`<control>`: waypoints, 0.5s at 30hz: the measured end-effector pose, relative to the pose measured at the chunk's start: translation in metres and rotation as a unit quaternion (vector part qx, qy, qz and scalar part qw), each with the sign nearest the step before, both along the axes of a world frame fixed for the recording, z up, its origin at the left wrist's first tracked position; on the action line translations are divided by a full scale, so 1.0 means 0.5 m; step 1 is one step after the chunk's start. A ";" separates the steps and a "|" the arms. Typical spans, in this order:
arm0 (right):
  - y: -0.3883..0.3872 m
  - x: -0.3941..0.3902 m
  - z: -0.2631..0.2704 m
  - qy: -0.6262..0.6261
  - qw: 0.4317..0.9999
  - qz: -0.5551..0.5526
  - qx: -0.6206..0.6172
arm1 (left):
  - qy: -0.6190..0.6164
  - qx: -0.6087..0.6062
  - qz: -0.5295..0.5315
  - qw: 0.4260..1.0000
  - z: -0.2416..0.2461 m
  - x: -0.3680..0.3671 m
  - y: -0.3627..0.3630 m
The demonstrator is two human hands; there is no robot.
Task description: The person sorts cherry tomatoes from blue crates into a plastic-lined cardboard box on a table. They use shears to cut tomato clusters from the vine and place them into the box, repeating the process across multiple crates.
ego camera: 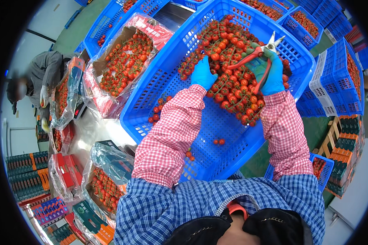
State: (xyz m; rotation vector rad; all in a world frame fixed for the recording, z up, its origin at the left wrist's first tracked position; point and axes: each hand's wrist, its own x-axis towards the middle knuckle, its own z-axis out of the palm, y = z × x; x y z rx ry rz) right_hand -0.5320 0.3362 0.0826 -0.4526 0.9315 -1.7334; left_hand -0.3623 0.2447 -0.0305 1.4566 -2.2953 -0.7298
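A large blue plastic crate (230, 156) stands tilted in view before me, with a heap of cherry tomatoes on the vine (230, 55) towards its far end. My left hand (204, 73), in a blue glove, touches the near left side of the heap. Its fingertips are partly hidden among the fruit, so a grip cannot be made out. In my right hand (268, 72), gloved in blue with greenish fingers, is a pair of red-handled pruning shears (260, 53). Their metal blades are parted and point away from me, above the tomatoes. A few loose tomatoes (219, 141) lie on the crate floor.
Left of the crate, a plastic-lined carton of tomatoes (122, 67) rests on a metal table (95, 131). Another lined carton (105, 190) sits nearer me. A co-worker (46, 76) bends over a carton at far left. Stacked blue crates (334, 79) stand on the right.
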 end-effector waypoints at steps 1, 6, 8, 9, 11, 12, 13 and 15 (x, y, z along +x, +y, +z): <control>-0.001 0.000 -0.003 0.010 1.000 0.009 0.004 | 0.055 0.016 0.006 0.998 -0.011 0.001 -0.001; -0.014 -0.002 -0.012 -0.007 1.000 0.018 0.011 | 0.439 0.368 0.107 0.813 -0.020 0.107 -0.001; -0.018 0.002 -0.013 0.004 1.000 0.016 -0.001 | 0.601 0.490 0.102 0.623 -0.011 0.163 0.034; -0.021 0.002 -0.012 0.005 0.999 0.038 0.002 | 0.641 0.501 0.095 0.574 -0.005 0.182 0.056; -0.023 0.007 -0.013 0.023 0.998 0.056 0.003 | 0.717 0.519 0.069 0.460 0.008 0.214 0.109; -0.023 0.011 -0.014 0.023 0.998 0.058 -0.001 | 0.748 0.534 0.028 0.394 0.017 0.228 0.132; -0.024 0.013 -0.015 0.029 0.998 0.056 -0.004 | 0.764 0.528 0.003 0.371 0.027 0.238 0.151; -0.022 0.019 -0.019 0.027 0.997 0.077 0.004 | 0.793 0.516 -0.059 0.318 0.048 0.252 0.188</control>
